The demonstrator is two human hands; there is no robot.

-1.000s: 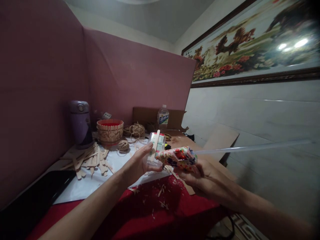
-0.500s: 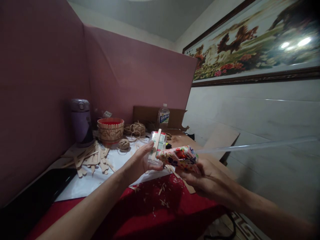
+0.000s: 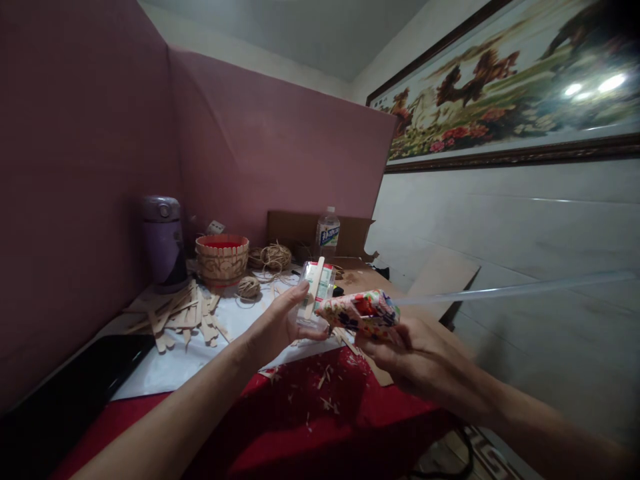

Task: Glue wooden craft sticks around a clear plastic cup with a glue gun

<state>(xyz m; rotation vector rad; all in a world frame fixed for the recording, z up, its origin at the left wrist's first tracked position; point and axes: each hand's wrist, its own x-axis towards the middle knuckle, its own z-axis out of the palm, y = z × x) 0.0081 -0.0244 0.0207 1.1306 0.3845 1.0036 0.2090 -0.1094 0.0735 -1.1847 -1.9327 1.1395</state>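
My left hand [image 3: 283,317] is closed round a clear plastic container [image 3: 327,275] with a red, white and green label inside. A wooden craft stick [image 3: 315,283] lies lengthwise against its side, by my thumb. In my right hand [image 3: 420,350] is a glue gun [image 3: 363,310] with a floral pattern. A long clear glue stick [image 3: 500,292] sticks out of its back, toward the right. The gun's nozzle end points at the container near the stick's lower part; whether it touches is hard to see.
Loose craft sticks [image 3: 190,313] lie on white paper [image 3: 150,377] at left. Behind stand a purple flask [image 3: 163,243], a stick-covered tub [image 3: 223,262], twine balls [image 3: 275,257] and a plastic bottle [image 3: 327,235]. Wood scraps litter the red cloth [image 3: 280,413].
My right hand and the glue gun have shifted very slightly to the right in view. Both hands keep their hold, and the craft stick stays against the container.
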